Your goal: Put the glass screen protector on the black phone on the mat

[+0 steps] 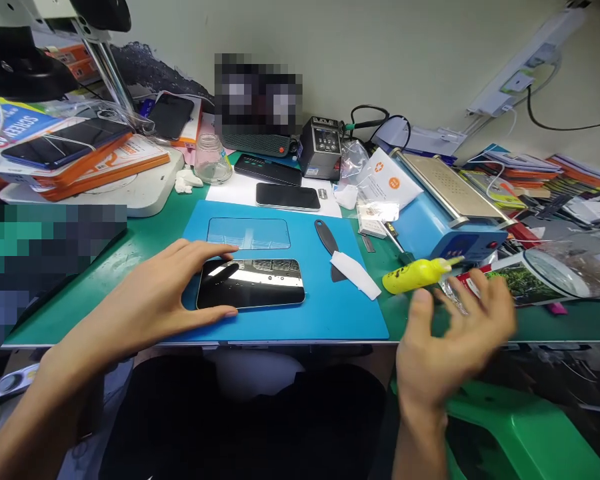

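Observation:
A smartphone [250,287] lies screen up on the blue mat [280,323], light reflecting off its glass. My left hand [165,287] grips its left end, thumb along the near edge and fingers at the far edge. Just beyond the phone is a clear screen protector [249,233] with a dark border. My right hand [455,333] is raised at the right, slightly blurred, fingers apart and nothing seen in them. Nearest to it, a yellow squeeze bottle [414,275] with a nozzle lies tilted. A black spatula-like tool [326,237] rests on the mat, partly under a folded white wipe [356,273].
Behind the mat are another phone [287,196], a glass jar [213,160] and a black control box [321,148]. A blue machine [440,220] stands right of a white envelope [387,179]. Stacked boxes [100,175] fill the left. A green stool [525,420] is below.

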`<state>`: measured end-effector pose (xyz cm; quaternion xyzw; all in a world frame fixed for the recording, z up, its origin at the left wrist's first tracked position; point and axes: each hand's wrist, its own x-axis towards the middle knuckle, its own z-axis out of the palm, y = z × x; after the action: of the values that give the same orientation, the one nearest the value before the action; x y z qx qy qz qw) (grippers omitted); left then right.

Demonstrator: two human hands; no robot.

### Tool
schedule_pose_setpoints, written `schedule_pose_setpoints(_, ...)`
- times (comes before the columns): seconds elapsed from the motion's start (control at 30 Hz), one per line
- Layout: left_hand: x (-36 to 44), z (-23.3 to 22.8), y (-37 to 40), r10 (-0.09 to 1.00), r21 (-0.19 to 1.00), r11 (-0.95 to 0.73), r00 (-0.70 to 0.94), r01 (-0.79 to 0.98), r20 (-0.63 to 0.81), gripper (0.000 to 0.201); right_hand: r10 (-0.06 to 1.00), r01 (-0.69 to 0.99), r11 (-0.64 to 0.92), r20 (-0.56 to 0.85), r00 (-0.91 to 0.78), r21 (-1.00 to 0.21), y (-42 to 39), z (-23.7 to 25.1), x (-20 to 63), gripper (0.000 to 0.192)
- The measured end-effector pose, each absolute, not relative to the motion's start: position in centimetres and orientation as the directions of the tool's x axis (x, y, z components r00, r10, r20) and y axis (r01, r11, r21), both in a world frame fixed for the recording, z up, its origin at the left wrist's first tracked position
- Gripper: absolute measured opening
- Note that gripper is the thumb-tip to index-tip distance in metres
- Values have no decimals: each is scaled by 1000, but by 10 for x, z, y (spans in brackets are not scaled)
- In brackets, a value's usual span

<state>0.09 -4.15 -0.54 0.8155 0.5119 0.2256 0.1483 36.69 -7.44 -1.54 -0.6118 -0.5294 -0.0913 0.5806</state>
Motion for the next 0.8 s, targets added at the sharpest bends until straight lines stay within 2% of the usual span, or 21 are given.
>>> schedule_pose_setpoints(0.03,1,-5,-42,906,476,-424,364,771,217,73,428,819,273,826,366,-505,-78,-17,363,61)
schedule_pose_setpoints(0.07,0,-6,-43,909,479,-417,357,772,216,74,370,875,279,885,281,-395,-81,-17,359,50)
schedule_pose_setpoints(0.1,0,-6,-43,911,482,-412,350,773,217,76,384,912,276,904,186,-305,-83,-17,355,41)
schedule_pose_setpoints(0.17,-1,-7,-42,916,487,-402,339,776,216,81,573,938,259,818,44,-232,-82,-14,348,35)
schedule_pose_setpoints(0.23,-3,-8,-41,916,490,-401,333,774,223,83,771,951,192,637,8,-244,-76,-9,343,38)
schedule_pose_setpoints(0.3,-4,-9,-40,914,496,-406,340,768,223,82,857,966,96,513,42,-238,-69,-5,341,42)
schedule_pose_setpoints(0.37,-5,-9,-40,912,508,-410,351,758,214,81,891,974,43,449,64,-225,-63,-3,340,39)
schedule_pose_setpoints(0.47,-5,-7,-40,908,539,-417,368,732,201,82,882,974,39,466,70,-221,-59,-2,341,28)
schedule_pose_setpoints(0.57,-4,-3,-40,906,555,-416,381,720,185,81,825,970,85,562,59,-226,-55,1,338,21)
schedule_pose_setpoints(0.7,-2,3,-41,908,540,-404,394,738,142,81,756,913,259,654,12,-316,-51,8,324,13)
schedule_pose_setpoints(0.8,-1,5,-40,908,535,-400,402,744,120,83,787,837,379,613,-66,-395,-52,12,309,10)
